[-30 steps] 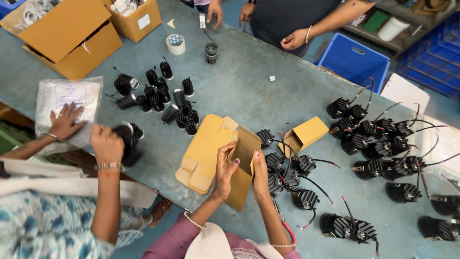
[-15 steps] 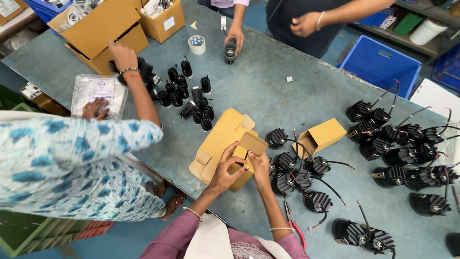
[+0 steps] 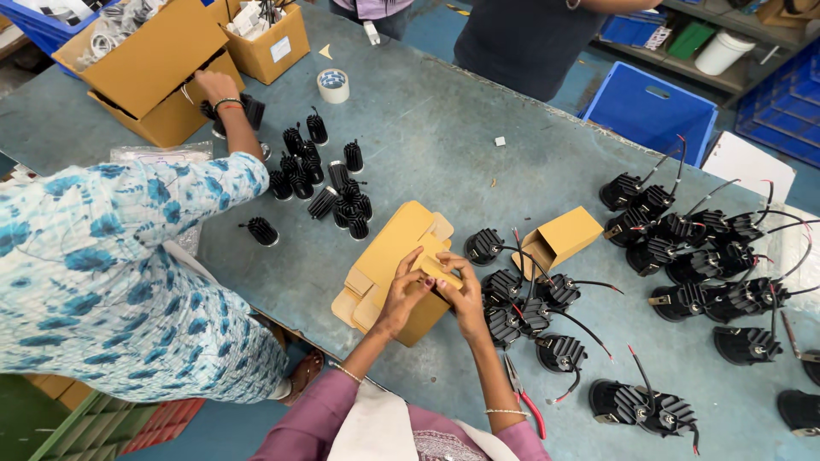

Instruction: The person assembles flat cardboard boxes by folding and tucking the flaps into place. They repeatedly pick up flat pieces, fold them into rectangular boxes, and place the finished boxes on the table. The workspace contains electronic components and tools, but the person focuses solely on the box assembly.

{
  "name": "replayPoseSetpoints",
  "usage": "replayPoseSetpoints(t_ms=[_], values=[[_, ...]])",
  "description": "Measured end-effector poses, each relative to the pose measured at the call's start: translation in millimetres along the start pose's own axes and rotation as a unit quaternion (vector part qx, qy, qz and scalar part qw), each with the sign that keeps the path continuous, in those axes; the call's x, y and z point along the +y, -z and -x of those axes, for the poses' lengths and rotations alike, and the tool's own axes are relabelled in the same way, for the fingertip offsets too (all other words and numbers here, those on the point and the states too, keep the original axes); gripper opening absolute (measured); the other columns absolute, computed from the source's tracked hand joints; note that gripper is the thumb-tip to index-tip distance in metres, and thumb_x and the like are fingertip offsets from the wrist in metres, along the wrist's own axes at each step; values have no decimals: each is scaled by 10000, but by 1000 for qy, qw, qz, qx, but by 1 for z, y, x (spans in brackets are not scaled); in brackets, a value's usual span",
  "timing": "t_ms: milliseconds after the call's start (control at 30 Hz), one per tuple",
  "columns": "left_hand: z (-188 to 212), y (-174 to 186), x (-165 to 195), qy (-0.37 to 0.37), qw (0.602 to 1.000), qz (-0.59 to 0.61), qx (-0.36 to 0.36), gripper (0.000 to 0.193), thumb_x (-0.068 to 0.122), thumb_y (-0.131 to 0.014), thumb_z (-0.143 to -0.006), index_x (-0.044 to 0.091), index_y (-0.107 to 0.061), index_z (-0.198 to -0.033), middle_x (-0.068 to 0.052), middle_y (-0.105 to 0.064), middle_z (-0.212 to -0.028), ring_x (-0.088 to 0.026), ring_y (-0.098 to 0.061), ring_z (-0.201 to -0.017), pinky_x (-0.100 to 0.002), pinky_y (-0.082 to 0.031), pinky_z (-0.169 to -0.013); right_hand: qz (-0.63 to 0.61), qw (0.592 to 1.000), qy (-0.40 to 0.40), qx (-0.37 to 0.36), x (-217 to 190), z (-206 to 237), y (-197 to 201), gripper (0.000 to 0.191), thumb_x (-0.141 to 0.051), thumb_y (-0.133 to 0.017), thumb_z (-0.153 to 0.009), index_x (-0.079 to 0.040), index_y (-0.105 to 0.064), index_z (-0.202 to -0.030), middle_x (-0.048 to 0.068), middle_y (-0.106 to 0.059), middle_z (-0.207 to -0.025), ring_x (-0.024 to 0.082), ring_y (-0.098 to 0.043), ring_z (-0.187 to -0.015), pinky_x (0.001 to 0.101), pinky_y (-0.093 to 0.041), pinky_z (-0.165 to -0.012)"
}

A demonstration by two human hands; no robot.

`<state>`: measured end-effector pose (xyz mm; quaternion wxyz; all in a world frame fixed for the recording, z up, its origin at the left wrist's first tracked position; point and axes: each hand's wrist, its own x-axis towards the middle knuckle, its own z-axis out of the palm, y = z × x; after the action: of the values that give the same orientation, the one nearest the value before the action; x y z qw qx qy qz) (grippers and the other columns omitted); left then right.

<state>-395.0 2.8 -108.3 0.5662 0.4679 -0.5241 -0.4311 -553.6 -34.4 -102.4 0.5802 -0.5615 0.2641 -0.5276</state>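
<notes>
Folding a small flat carton (image 3: 440,271), the left hand (image 3: 405,294) and right hand (image 3: 465,294) both pinch it above the stack of flat cartons (image 3: 384,265) at the table's (image 3: 444,137) near edge. One box (image 3: 559,241) stands formed; many black heat-sink lamps (image 3: 547,316) lie unboxed. Since half a second ago, the neighbour's arm (image 3: 226,107) has reached the big cardboard box (image 3: 145,72).

One head camera looks steeply down, close over the table (image 3: 444,128).
</notes>
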Motion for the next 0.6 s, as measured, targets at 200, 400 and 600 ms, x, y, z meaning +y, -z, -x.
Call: replayPoseSetpoints(t_ms=[200,400,600], values=[[-11,2,-5,9,988,153,9,253,196,-710,-945,-27,-705,-1064,-105,-397,-1619,-266,-343,-1513,-410,-311,-1195,46,999,-17,-23,-10,-2,-9,315,-112,-667,-921,-2,-655,-1216,130,-583,-1363,229,-540,-1288,333,-400,-1103],[15,10,5,-5,995,-96,7,943,247,-849,-764,43,-281,-1488,-181,-343,-1583,-330,-323,-1472,-445,-300,-1188,72,997,-22,-17,-12,-1,-13,346,-125,-648,-950,8,-693,-1266,138,-618,-1364,230,-561,-1292,345,-415,-1102],[23,-8,-9,-99,942,-310,83,1273,220,-937,-594,51,-120,-1557,-256,-414,-1473,-443,-396,-1371,-550,-300,-1142,163,985,20,-52,-7,1,-12,356,-156,-622,-972,-18,-706,-1290,144,-630,-1394,265,-525,-1349,384,-352,-1166]])
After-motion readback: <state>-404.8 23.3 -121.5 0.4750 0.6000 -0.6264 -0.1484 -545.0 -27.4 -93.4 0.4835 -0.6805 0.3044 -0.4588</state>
